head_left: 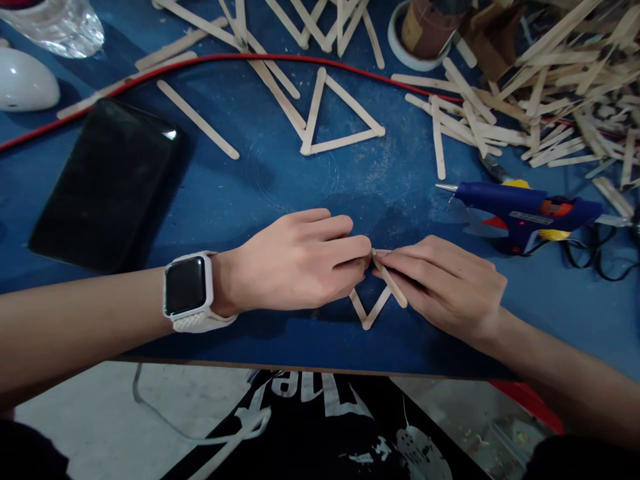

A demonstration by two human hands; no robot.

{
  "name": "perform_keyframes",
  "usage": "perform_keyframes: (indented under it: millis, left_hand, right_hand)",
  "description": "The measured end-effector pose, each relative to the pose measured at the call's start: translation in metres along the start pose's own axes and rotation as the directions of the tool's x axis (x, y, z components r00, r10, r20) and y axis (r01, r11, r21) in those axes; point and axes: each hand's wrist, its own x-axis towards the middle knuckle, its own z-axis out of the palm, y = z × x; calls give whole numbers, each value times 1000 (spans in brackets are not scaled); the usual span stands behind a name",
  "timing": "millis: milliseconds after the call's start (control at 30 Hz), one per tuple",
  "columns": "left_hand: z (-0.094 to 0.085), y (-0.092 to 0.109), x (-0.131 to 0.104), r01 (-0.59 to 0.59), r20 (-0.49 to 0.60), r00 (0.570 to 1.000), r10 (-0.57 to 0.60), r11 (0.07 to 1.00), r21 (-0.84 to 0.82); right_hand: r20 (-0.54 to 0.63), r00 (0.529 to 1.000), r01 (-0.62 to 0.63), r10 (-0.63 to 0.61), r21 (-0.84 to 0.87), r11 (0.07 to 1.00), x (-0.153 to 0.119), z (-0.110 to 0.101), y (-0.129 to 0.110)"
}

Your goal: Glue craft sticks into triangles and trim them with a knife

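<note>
Everything seems to hinge on one little craft stick (394, 288) right between the hands, its long axis running from 11 to 5 o'clock (12 is straight away from the person). Right hand (445, 283) has it pinched between thumb and fingers from the 3 o'clock side. Left hand (300, 260) comes in from 9, fingers curled, tips right at the stick's 11 o'clock end; can't tell from here exactly what they're clamping. Both are basically on it, so neither's nearer. A stick V (367, 323) sits just below, point aimed at 6, upper ends hidden by fingers. Can't tell if the held stick touches it.

Not much room at 6: that's the table's front edge (300, 366), near the V's point. Best open space is bare blue top at 12, up to a closed stick triangle (343, 145) just shy of 12. Glue gun (515, 207) is between 2 and 3, nearer the right hand, tip toward 9. Black slab (103, 187) blocks the 9-to-10 side.
</note>
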Motion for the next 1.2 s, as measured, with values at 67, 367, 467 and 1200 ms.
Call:
perform_keyframes:
  millis: [67, 367, 467, 1200]
  left_hand:
    - [0, 0, 0, -12, -7, 1000, 12, 1000, -10]
    - [1, 1, -1, 13, -6, 1000, -13, 1000, -6]
    - [1, 0, -1, 19, -11, 1000, -20, 1000, -13]
    - [0, -3, -1, 42, 41, 998, -41, 999, -22]
  right_hand:
    - [-2, 1000, 4, -4, -2, 1000, 0, 0, 0]
    - [7, 1000, 6, -6, 8, 1000, 1, -1, 1]
    - [7, 1000, 10, -10, 11, 1000, 0, -1, 1]
    - [-3, 1000, 11, -11, 11, 1000, 1, 0, 1]
